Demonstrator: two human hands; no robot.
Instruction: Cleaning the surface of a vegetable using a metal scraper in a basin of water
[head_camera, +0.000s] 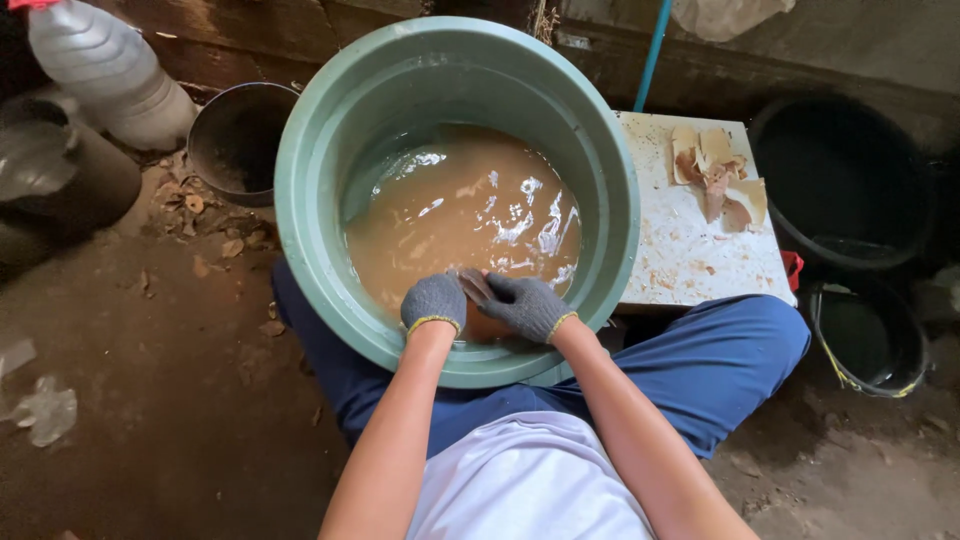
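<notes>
While I watch: both gloved hands work at the near rim.
Left hand (434, 303): closed on small brown piece (476, 287).
Right hand (528, 306): curled around the same piece.
Piece: above muddy water in round green plastic basin (310, 150).

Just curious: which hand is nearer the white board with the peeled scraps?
Right. The right hand is at the basin's near rim, toward the white board; the left hand is farther away.

Your one camera sits on your head, looking almost straight down past your chest and knees. It is close over the green basin (330, 150), which fills mid-frame. Dirt floor (170, 400) edges the view; no second view shares anything.
</notes>
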